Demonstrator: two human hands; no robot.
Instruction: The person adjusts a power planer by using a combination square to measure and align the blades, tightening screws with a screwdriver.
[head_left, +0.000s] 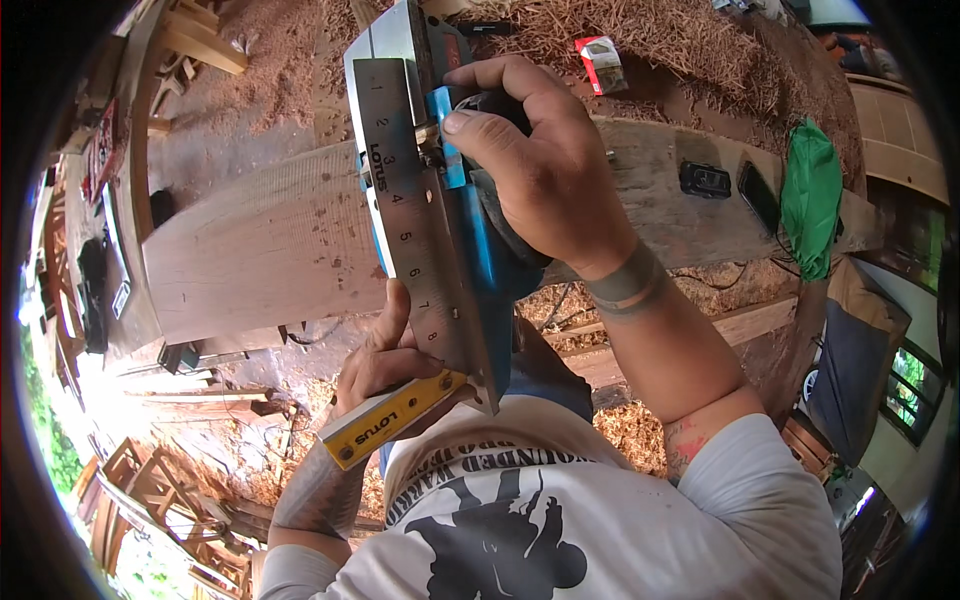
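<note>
**A steel ruler edge laid along a blue planer**

I look down from far away through the head camera. My right grip (550, 175) is clamped on a blue electric hand planer (495, 325), with the thumb and pointing finger near its front end. The planer is held up over the long wooden tabletop (250, 240), in front of the white shirt (520, 490).

My left grip (372, 372) is closed on a try square (410, 215), by its yellow handle (395, 415). Its thumb points up beside the steel blade. I cannot tell if that thumb touches the planer. The blade lies along the flat bottom of the planer.

On the right side of the tabletop are a small black case (705, 180) and a black phone (757, 195), near a green bag (812, 200). A red and white box (602, 66) sits by curly wood shavings (690, 50).
</note>
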